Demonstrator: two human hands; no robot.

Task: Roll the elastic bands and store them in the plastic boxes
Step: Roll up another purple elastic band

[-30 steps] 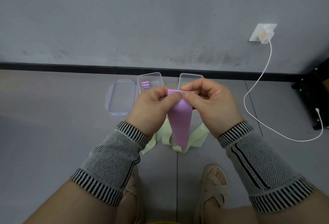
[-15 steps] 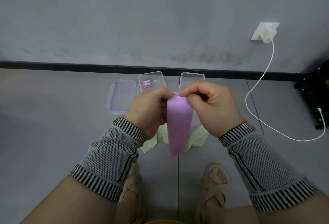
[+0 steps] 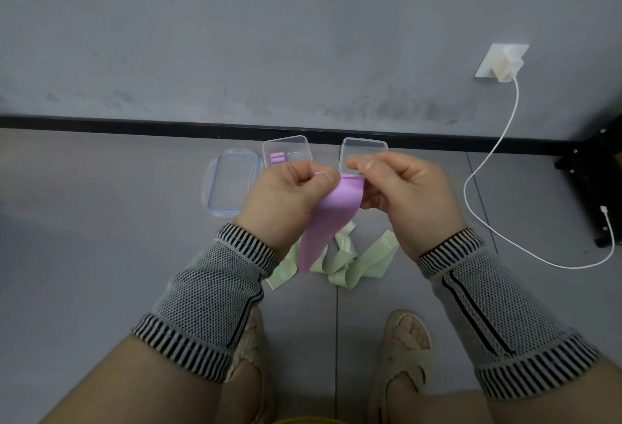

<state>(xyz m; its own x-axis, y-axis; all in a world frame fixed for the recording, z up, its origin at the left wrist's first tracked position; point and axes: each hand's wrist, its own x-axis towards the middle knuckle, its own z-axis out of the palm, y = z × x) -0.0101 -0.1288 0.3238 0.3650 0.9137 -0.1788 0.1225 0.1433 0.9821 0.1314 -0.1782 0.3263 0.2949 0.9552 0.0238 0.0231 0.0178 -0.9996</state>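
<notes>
A purple elastic band (image 3: 331,214) hangs in the air in front of me, its top edge pinched between my left hand (image 3: 286,199) and my right hand (image 3: 405,198). Its loose tail points down towards the floor. Pale green bands (image 3: 340,263) lie tangled on the grey floor below my hands. Two clear plastic boxes stand open by the wall: the left box (image 3: 301,144) holds two rolled purple bands (image 3: 277,157), the right box (image 3: 364,145) is partly hidden behind my right fingers.
A clear lid with blue rim (image 3: 232,184) lies left of the boxes. A white charger cable (image 3: 484,161) runs from a wall socket (image 3: 501,61) across the floor at right. A black stand (image 3: 595,188) is at far right. My sandalled feet (image 3: 404,349) are below.
My hands have moved slightly apart and spread the band's top edge wider. The band's tail has swung to the left.
</notes>
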